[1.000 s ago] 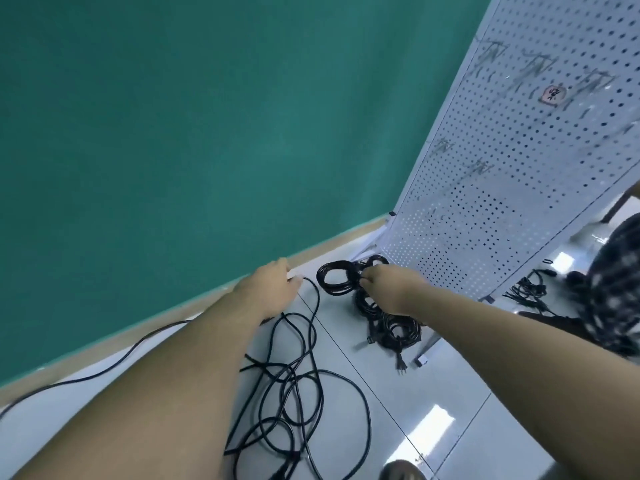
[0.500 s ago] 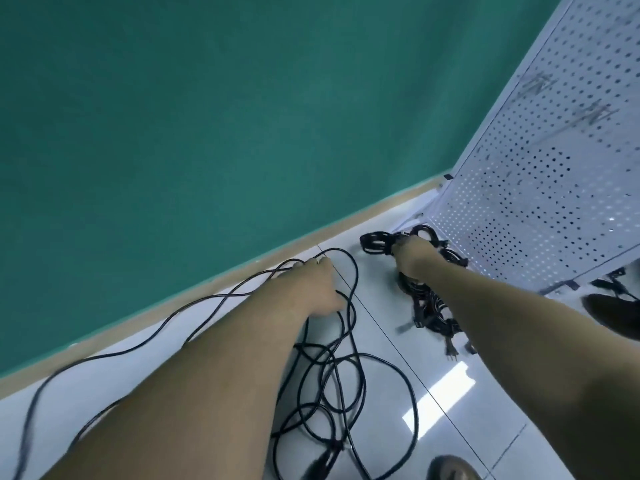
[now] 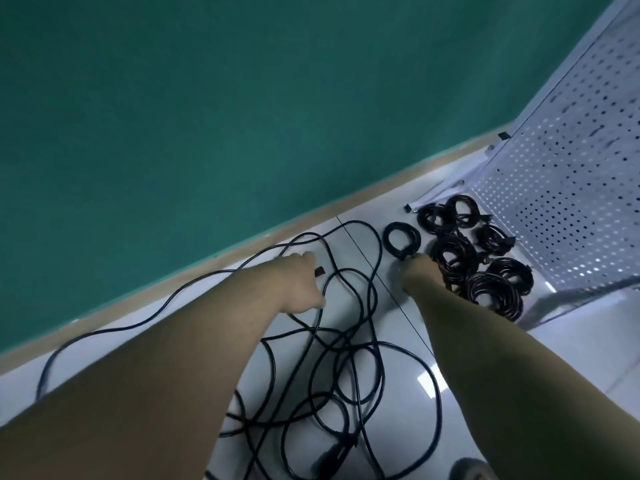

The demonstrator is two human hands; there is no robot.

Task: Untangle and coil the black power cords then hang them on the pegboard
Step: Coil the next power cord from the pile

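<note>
Left hand (image 3: 299, 284) grips loose cord (image 3: 319, 272); right hand (image 3: 419, 273) touches coiled cord (image 3: 415, 239), grip unclear.

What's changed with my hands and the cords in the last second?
The right hand has set the small coil on the floor left of the coiled pile, and is still at its edge; grip unclear. The left hand moved onto the loose cord. The coiled pile and pegboard stayed put.
</note>
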